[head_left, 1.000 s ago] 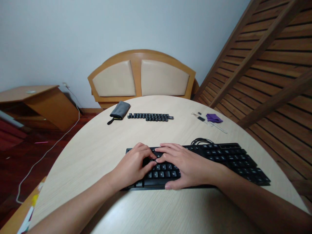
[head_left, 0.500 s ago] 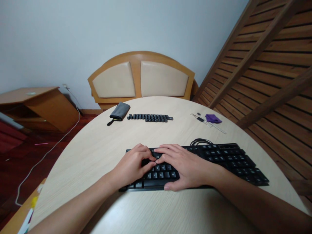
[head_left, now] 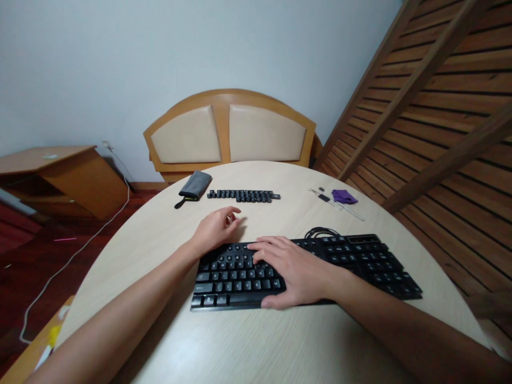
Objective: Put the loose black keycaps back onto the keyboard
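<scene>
A black keyboard [head_left: 360, 261] lies across the round pale wooden table [head_left: 256, 346]. My right hand [head_left: 292, 269] rests flat on its middle keys with the fingers stretched out, holding nothing. My left hand [head_left: 214, 229] hovers just beyond the keyboard's far left corner, fingers loosely bent and apart, with nothing visible in them. It points toward a row of loose black keycaps [head_left: 244, 196] lying farther back on the table. The keyboard's coiled black cable [head_left: 320, 232] sits behind it.
A grey pouch [head_left: 194, 186] lies left of the keycaps. A purple cloth [head_left: 343, 197] and small thin tools [head_left: 322, 196] lie at the back right. A padded wooden chair [head_left: 228, 133] stands behind the table, slatted wood panels [head_left: 440, 106] lean at right, and a low cabinet [head_left: 60, 176] stands at left.
My left hand has lifted off the keyboard and moved forward toward the loose keycaps, uncovering the left keys. My right hand has stayed on the keys.
</scene>
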The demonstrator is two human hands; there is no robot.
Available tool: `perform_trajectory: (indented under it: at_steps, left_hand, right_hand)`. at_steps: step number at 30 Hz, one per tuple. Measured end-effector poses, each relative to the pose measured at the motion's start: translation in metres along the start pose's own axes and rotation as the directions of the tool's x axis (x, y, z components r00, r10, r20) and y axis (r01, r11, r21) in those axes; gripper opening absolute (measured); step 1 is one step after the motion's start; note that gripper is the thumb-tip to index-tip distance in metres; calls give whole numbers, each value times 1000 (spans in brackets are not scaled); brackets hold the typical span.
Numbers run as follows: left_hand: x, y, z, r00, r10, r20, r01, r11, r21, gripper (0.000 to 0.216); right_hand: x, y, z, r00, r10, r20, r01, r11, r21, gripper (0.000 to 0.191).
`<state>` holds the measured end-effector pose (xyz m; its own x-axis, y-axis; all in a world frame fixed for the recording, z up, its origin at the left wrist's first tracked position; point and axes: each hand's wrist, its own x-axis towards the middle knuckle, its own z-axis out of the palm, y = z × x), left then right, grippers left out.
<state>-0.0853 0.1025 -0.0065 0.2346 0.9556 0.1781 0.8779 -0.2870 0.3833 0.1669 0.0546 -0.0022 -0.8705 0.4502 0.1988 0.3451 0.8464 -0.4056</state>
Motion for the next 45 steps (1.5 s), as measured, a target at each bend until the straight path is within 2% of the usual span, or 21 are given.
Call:
perform_trajectory:
  at_steps: [7, 15, 20, 24, 28, 30, 31, 35, 39, 45]
  left_hand:
    - [45, -18, 7, 994, -87, -61, 96, 981, 169, 44]
    - [60, -19, 15, 989, -131, -75, 145, 959, 244, 34]
    - [45, -22, 10, 984, -136, -112, 159, 961, 228, 25]
    - [25, -20, 1, 990, -97, -106, 114, 979, 169, 19]
    - [-6, 0, 2, 996, -68, -66, 71, 997, 38, 21]
    - [-25, 14, 5, 999, -34, -35, 27, 984, -176, 21]
    - [-35, 21, 6, 999, -18, -46, 8, 975, -224, 19]
    - [-62, 37, 7, 992, 81, -92, -99, 971, -216, 11]
    - [-68, 39, 5, 990, 111, -91, -130, 965, -230, 10]
    - [-68, 41, 2, 978, 202, -51, -208, 930, -302, 9]
  right_hand:
    - [0, 0, 0, 1000, -14, -9, 14, 1000, 14, 62]
    - [1, -2, -1, 1000, -14, -16, 14, 1000, 19, 61]
    - [0, -2, -1, 1000, -17, -14, 17, 1000, 17, 61]
    - [1, -1, 0, 1000, -10, -22, 11, 1000, 26, 64]
    - [2, -1, 1, 999, 28, -39, -25, 996, 80, 59]
    - [3, 0, 2, 996, 59, -73, -51, 993, 110, 51]
    - [3, 0, 3, 992, 73, -102, -61, 991, 120, 47]
    - [5, 2, 6, 965, 118, -235, -97, 990, 101, 31]
    - [7, 4, 7, 942, 146, -303, -124, 988, 88, 20]
    - [6, 5, 8, 950, 149, -276, -122, 986, 113, 20]
